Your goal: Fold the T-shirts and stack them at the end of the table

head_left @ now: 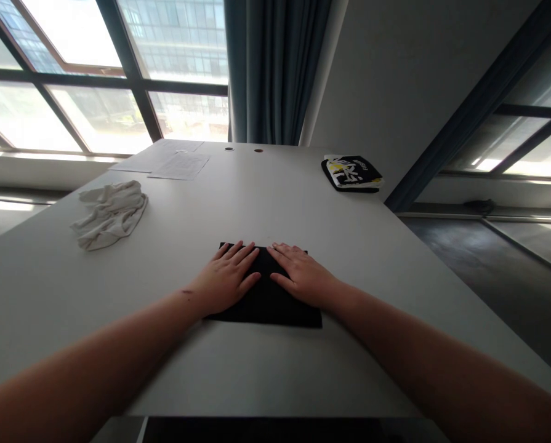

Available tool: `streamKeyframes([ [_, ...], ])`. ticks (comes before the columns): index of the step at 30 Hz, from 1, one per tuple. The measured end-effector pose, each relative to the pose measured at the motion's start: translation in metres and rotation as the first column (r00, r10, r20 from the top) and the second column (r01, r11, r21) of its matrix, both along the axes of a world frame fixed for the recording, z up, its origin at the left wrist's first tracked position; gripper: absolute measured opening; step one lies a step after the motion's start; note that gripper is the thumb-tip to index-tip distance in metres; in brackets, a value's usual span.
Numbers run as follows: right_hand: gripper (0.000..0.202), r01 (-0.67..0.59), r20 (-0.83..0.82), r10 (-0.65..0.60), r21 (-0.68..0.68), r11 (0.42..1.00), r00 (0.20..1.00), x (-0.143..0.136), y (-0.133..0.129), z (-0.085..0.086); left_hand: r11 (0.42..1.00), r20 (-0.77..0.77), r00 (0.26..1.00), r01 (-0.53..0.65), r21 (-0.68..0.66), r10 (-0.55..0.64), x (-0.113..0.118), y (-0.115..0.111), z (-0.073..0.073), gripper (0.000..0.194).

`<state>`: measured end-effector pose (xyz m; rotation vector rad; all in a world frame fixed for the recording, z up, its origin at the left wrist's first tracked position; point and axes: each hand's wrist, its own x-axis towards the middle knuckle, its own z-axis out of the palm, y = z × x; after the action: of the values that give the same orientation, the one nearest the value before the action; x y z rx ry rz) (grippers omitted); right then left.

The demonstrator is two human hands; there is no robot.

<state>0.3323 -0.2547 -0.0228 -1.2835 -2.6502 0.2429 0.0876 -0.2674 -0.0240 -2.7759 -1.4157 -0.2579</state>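
Note:
A black folded cloth, roughly rectangular, lies flat on the white table in front of me. Pressed on its left part is my left hand, open with the fingers stretched toward the far edge. My right hand rests the same way on the right part, palm down and fingers out. Between the two thumbs a strip of the black fabric shows. The cloth's far corners stick out a little past the fingers.
A crumpled white cloth lies on the table at left. Printed sheets of paper are behind it. Folded black garments with white and yellow print sit at the far right, near the table's edge. Windows and a blue curtain stand beyond.

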Motion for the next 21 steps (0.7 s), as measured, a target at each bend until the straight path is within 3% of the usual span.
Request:
streamKeyframes([
  [3, 0.059, 0.026, 0.013, -0.027, 0.046, 0.999, 1.0, 0.003, 0.001, 0.008, 1.0, -0.018, 1.0, -0.001, -0.012, 0.001, -0.001, 0.0, 0.002, 0.06],
  [7, 0.044, 0.152, 0.044, -0.156, 0.085, 0.985, 0.987, 0.009, 0.007, 0.014, 1.0, -0.026, 1.0, -0.006, -0.017, 0.006, -0.002, -0.003, 0.008, 0.059],
  [10, 0.034, 0.2, 0.021, -0.2, 0.005, 0.98, 0.979, 0.014, 0.015, 0.015, 1.0, -0.014, 1.0, -0.008, -0.01, 0.008, -0.003, -0.004, 0.013, 0.055],
  [14, 0.027, 0.118, -0.134, -0.141, -0.165, 0.979, 0.981, 0.018, 0.019, 0.017, 1.0, 0.049, 0.999, 0.003, 0.004, -0.003, -0.003, -0.004, 0.02, 0.049],
  [21, 0.024, -0.128, -0.384, 0.026, -0.244, 0.961, 0.923, 0.014, 0.007, 0.019, 0.994, 0.122, 0.987, 0.104, -0.025, -0.101, 0.002, -0.01, 0.032, 0.048],
])
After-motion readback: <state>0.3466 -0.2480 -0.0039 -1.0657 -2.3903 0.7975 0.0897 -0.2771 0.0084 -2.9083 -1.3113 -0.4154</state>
